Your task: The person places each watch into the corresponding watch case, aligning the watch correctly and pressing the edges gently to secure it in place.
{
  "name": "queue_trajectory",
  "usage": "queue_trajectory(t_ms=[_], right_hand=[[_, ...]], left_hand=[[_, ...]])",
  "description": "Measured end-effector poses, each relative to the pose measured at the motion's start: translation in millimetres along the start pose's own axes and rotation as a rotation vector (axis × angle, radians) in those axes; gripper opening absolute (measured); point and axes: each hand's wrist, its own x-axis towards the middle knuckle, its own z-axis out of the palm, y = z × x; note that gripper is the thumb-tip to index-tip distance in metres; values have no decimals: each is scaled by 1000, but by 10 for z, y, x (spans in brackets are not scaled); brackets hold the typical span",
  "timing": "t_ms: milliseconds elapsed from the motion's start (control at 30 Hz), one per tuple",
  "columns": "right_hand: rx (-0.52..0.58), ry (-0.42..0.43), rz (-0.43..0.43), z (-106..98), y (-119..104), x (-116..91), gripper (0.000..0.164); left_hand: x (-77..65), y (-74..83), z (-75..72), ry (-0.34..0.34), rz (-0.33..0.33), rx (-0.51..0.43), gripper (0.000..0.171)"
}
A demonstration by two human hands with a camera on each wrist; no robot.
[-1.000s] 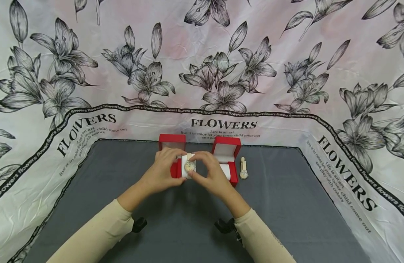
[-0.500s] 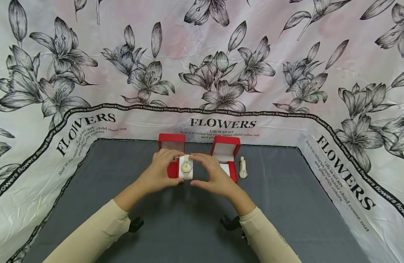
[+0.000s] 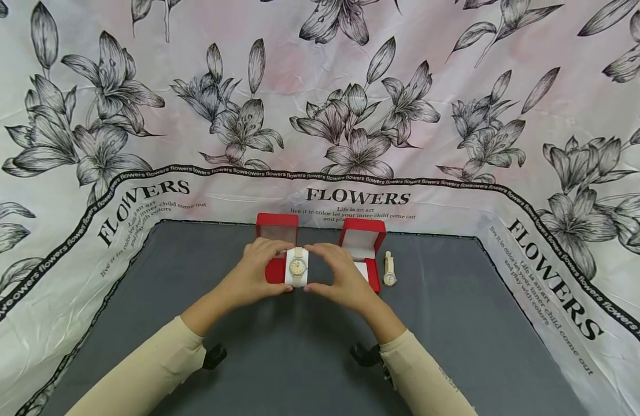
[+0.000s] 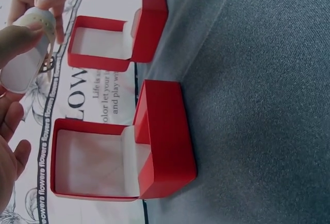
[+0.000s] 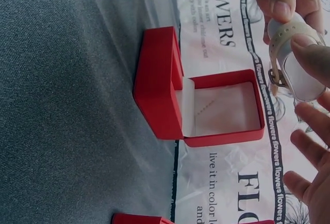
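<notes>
Both hands hold up a small white watch cushion point(image 3: 289, 278) with a cream-strapped wristwatch point(image 3: 298, 266) wrapped around it, dial facing up. My left hand point(image 3: 252, 270) grips the cushion's left side. The right hand point(image 3: 339, 275) has its thumb and fingers at the opposite side. Seen from the left wrist, the cushion point(image 4: 23, 69) shows its flat end, and both thumbs press it near the strap point(image 4: 50, 26). In the right wrist view the strap's buckle point(image 5: 278, 78) hangs beside the cushion's end.
Two red boxes stand with raised lids at the back: the left box point(image 3: 277, 220) behind the left hand, the right box point(image 3: 373, 274) with a white cushion inside. A second cream-strapped watch point(image 3: 389, 270) lies to its right on the grey cloth point(image 3: 439, 323).
The right hand's fingers have come off the watch dial, spread apart, then closed on the cushion's right side. The left hand keeps its hold. The head view has shifted slightly.
</notes>
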Motion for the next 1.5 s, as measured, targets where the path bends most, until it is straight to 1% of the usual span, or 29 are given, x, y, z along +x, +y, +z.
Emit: queue_trajectory(t_ms=[167, 267, 367, 500, 667, 767, 833, 1000, 1233, 1500], right_hand=[[8, 22, -19, 36, -26, -4, 82], [18, 10, -14, 60, -54, 19, 82], [3, -7, 11, 88, -70, 50, 81], [-31, -26, 45, 121, -77, 115, 78], [-67, -60, 65, 137, -43, 210, 77], [-71, -90, 91, 154, -16, 274, 76], [-70, -112, 115, 170, 5, 316, 76], [-52, -147, 163, 222, 65, 409, 76], [-50, -188, 207, 298, 170, 541, 77], [-56, -235, 240, 384, 244, 678, 76]], left_hand=[[-49, -22, -9, 0, -20, -5, 82], [-83, -36, -39, 5, -34, -11, 81], [-117, -52, -74, -3, -54, -21, 81], [-140, -84, -120, -24, -101, -24, 81], [-117, -119, -158, -51, -149, 4, 80], [-103, -137, -181, -63, -176, 30, 81], [-96, -159, -188, -72, -200, 32, 83], [-96, -261, -187, -100, -237, 10, 84], [-61, -469, -209, -146, -242, -14, 84], [-5, -645, -222, -201, -281, -34, 81]])
